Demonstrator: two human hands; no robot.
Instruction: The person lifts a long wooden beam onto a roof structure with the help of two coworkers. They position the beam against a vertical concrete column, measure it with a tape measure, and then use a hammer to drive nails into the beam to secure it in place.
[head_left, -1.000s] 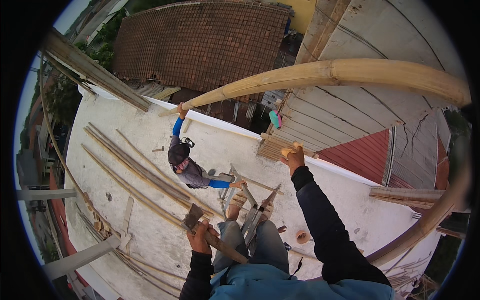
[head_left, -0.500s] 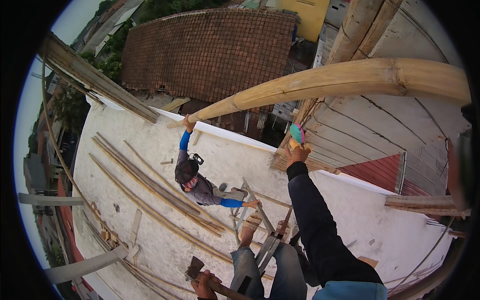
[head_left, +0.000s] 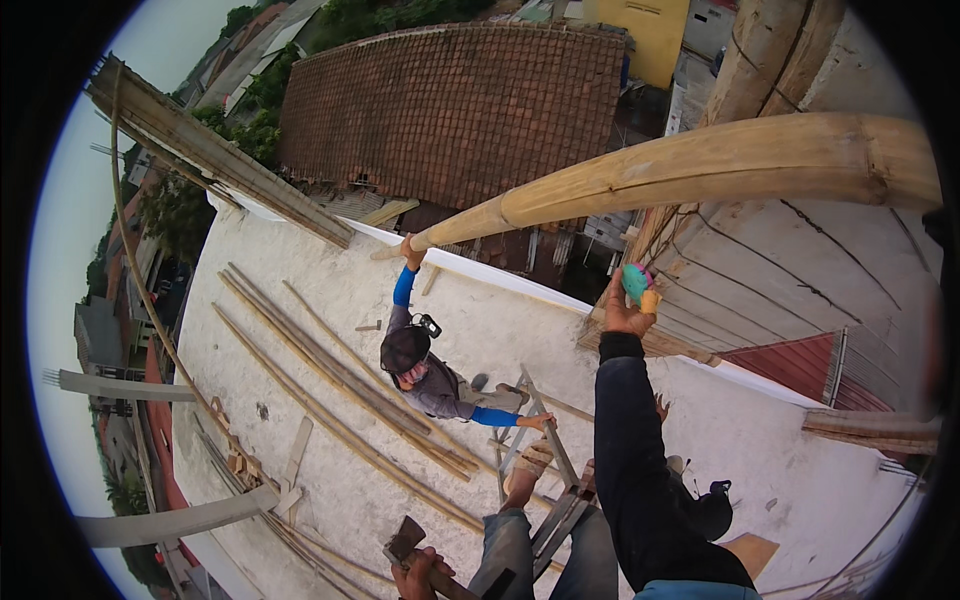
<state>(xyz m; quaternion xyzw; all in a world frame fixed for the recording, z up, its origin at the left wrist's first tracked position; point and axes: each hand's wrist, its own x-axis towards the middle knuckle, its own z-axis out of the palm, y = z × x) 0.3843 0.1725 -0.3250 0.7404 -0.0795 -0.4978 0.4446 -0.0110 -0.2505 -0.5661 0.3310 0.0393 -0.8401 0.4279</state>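
Note:
My right hand (head_left: 624, 311) is raised at arm's length in a dark sleeve and grips a small teal and yellow object (head_left: 638, 285) just below a thick bamboo pole (head_left: 700, 165) that runs across the upper right. My left hand (head_left: 418, 574) is low at the bottom edge, closed on the wooden handle of a hammer (head_left: 404, 540). My legs stand on a metal ladder (head_left: 548, 490). Below me a person (head_left: 425, 370) in a cap and blue sleeves holds the pole's thin end with one raised hand and the ladder with the other.
A white concrete roof slab (head_left: 300, 470) lies far below, with several long bamboo and timber poles (head_left: 330, 375) lying on it. A tiled roof (head_left: 450, 100) sits beyond its edge. A plank wall (head_left: 780, 280) rises to the right. A dark bag (head_left: 712, 505) rests on the slab.
My right hand stays up near the bamboo pole with the small object. My left hand with the hammer has dropped toward the bottom edge. The view has tilted, so the pole looks closer.

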